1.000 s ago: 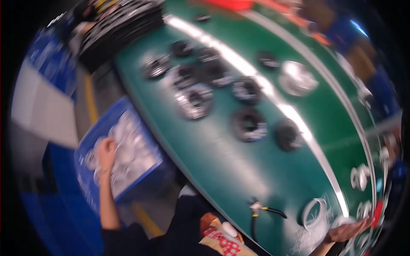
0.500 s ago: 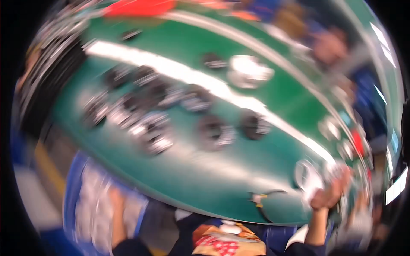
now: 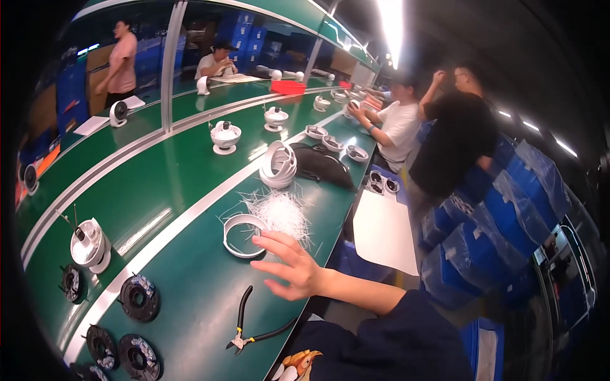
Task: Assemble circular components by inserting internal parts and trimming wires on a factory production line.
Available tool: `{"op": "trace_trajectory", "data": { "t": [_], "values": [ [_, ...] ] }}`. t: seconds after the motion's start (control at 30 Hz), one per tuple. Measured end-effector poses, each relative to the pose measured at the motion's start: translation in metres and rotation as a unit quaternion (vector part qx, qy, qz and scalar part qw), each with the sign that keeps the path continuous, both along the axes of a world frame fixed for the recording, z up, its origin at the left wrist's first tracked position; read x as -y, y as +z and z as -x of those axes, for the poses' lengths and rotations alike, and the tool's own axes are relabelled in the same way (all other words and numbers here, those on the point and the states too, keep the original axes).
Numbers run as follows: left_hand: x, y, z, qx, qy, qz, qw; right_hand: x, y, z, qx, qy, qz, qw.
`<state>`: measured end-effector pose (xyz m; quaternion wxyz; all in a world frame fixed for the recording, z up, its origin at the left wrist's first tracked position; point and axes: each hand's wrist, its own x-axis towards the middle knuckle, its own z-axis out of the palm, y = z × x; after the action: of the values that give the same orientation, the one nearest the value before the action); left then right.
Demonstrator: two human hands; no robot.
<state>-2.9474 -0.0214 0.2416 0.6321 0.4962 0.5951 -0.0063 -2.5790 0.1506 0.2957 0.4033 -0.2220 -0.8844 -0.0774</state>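
My right hand (image 3: pixel 292 272) reaches in from the right with its fingers spread and nothing gripped. Its fingertips are beside the rim of a white plastic ring (image 3: pixel 226 240) lying on the green table; whether they touch it I cannot tell. Just beyond the ring is a heap of thin white strips (image 3: pixel 279 211), with a stack of white rings (image 3: pixel 277 166) behind it. Diagonal cutters (image 3: pixel 239 341) with black handles lie nearer, jaws pointing left. Several black round parts (image 3: pixel 140 298) with a central hole sit at the lower left. My left hand is out of view.
A green conveyor (image 3: pixel 184 166) with a metal rail carries white round-bodied units (image 3: pixel 225 137). A black curved tray (image 3: pixel 321 166) lies beyond the ring stack. Co-workers (image 3: pixel 400 120) sit and stand along the line. Blue bins (image 3: pixel 454 267) stand at right, near a pale sheet (image 3: pixel 384 232).
My view has swung to the right, along the table. My left hand, earlier over a blue bin, has left the picture. My right hand remains near the white ring.
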Motion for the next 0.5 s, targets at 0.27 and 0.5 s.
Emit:
{"op": "trace_trajectory", "data": {
  "t": [0.27,0.5],
  "values": [
    [-0.045,0.011,-0.008,0.076,-0.055,-0.029,0.995,-0.004,-0.014,0.005,0.012,0.002,0.040,0.999],
    [-0.065,0.015,-0.019,0.142,-0.090,-0.044,0.985,-0.003,-0.019,0.002,0.020,-0.001,0.055,0.998]
  ]
}}
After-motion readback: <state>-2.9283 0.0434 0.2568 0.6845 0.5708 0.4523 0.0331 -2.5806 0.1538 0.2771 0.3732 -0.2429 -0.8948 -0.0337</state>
